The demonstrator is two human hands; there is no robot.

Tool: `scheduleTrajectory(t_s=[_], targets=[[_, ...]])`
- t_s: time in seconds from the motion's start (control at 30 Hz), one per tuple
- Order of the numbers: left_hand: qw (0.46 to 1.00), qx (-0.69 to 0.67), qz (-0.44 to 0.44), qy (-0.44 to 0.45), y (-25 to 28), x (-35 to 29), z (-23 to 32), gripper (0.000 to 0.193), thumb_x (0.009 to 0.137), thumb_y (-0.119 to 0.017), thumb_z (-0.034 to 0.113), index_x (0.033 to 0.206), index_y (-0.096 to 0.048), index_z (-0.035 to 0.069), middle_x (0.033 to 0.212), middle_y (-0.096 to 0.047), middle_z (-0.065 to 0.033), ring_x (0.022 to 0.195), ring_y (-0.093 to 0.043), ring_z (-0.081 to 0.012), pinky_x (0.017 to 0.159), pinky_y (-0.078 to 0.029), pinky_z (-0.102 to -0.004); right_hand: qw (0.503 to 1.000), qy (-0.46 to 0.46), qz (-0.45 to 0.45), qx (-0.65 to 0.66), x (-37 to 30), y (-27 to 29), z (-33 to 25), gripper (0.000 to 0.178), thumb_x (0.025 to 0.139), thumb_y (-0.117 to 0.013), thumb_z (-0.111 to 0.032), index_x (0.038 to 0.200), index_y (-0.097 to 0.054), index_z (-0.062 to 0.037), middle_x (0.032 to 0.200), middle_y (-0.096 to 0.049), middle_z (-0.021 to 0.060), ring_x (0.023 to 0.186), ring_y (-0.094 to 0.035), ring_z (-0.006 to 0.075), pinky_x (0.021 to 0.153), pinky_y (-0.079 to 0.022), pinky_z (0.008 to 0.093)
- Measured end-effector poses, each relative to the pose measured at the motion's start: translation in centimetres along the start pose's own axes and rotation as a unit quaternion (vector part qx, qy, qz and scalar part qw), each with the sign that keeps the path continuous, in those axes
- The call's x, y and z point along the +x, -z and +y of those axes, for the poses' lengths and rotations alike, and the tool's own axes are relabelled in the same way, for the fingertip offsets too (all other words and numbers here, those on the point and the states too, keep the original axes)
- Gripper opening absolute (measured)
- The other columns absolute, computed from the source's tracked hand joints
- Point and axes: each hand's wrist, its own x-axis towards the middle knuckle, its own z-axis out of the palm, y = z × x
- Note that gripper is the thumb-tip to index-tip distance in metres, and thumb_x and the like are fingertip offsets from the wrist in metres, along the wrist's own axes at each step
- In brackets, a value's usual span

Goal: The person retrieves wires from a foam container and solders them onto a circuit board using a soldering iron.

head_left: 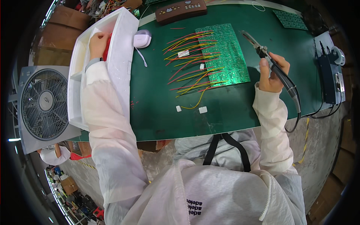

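My left hand [98, 45] is inside a compartment of the white foam box [125, 45], beside a bundle of red wires [108, 47]. Its fingers are curled; what is between their tips cannot be made out. My right hand [274, 73] grips a soldering iron [279, 71] with a metal fitting near its front. The tip points up and left, just past the right edge of a green circuit board panel [234, 56]. Red, yellow and black wires [187, 60] lie in rows, with one end over the panel and the other pointing left.
Small white blocks [203, 110] lie on the green mat. A white case with a strap [142, 39] sits by the box. Farther back are a brown pencil case [181, 12] and another circuit board [290, 20]. A soldering station [332, 77] stands right, a fan [43, 101] left.
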Motion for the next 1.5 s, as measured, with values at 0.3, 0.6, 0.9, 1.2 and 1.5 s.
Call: scheduleTrajectory(t_s=[0.3,0.6,0.9,1.2,1.5], targets=[[0.917,-0.381,0.065,-0.098,1.6,-9.2,19.2,0.019,0.083,-0.056,0.019,0.092,-0.055,0.002,0.081,-0.058,-0.0026,0.067,-0.048,-0.0064,0.06,-0.038,-0.0177,0.999,0.015,-0.004,-0.028,0.1,0.4,-0.2,0.027,0.074,-0.062,-0.001,0.097,-0.049,-0.0004,0.088,-0.05,0.0079,0.072,-0.049,0.0116,0.069,-0.041,0.0229],[0.941,-0.231,-0.059,-0.24,-7.6,-21.2,23.6,0.007,0.07,-0.06,-0.001,0.076,-0.057,0.0,0.075,-0.055,-0.0064,0.066,-0.053,-0.0154,0.061,-0.042,-0.0251,0.973,-0.172,0.089,0.126,-0.5,-4.3,-0.7,0.025,0.078,-0.06,-0.005,0.097,-0.046,0.0009,0.078,-0.055,0.0086,0.063,-0.053,0.011,0.056,-0.045,0.021],[0.94,-0.253,-0.089,-0.209,-8.4,-21.5,23.6,0.009,0.068,-0.062,-0.002,0.076,-0.059,0.0,0.073,-0.056,-0.0057,0.066,-0.054,-0.0156,0.06,-0.043,-0.0253,0.969,-0.193,0.068,0.137,-0.6,-3.9,-1.4,0.027,0.077,-0.061,-0.005,0.098,-0.045,0.0014,0.083,-0.054,0.0095,0.069,-0.053,0.0111,0.062,-0.045,0.0222],[0.93,-0.248,-0.07,-0.262,-8.3,-21.3,23.0,0.009,0.066,-0.064,-0.001,0.075,-0.06,0.002,0.073,-0.056,-0.0051,0.064,-0.053,-0.016,0.058,-0.041,-0.0252,0.998,-0.045,-0.045,-0.016,-1.3,0.5,-1.5,0.032,0.07,-0.064,0.002,0.097,-0.046,0.001,0.086,-0.054,0.0102,0.074,-0.053,0.0141,0.068,-0.042,0.0237],[0.935,-0.216,-0.064,-0.274,-8.7,-21.2,23.0,0.012,0.064,-0.066,-0.002,0.073,-0.06,0.004,0.071,-0.055,-0.003,0.063,-0.052,-0.0145,0.058,-0.041,-0.0251,0.996,-0.027,-0.073,-0.036,-1.6,1.9,-2.1,0.034,0.068,-0.07,-0.011,0.084,-0.043,0.0031,0.071,-0.056,0.0107,0.056,-0.053,0.016,0.054,-0.043,0.024]])
